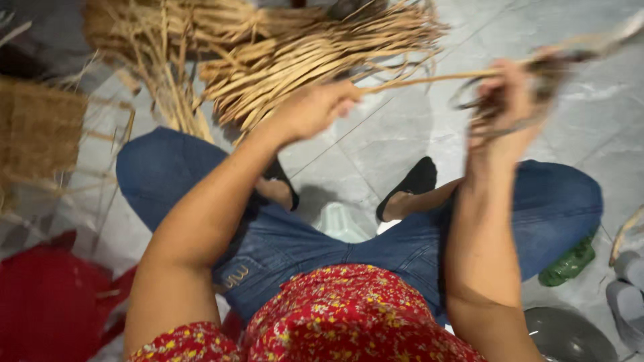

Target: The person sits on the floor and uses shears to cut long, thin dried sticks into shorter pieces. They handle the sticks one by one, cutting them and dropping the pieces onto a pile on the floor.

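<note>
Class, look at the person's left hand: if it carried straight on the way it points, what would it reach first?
Most likely the pile of dried reed strips on the floor just beyond the left hand, though depth is hard to judge and the image is blurred.

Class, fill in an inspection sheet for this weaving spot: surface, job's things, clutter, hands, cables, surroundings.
Surface: grey tiled floor.
Job's things: dried straw strand stretched between both hands; straw bundle ahead.
Clutter: green bottle, grey bowl, red plastic item.
Hands: left hand closed on the strand; right hand blurred, gripping the strand's dark tangled end.
Cables: nothing seen.
Surroundings: woven mat at left; grey footwear at right.
</note>
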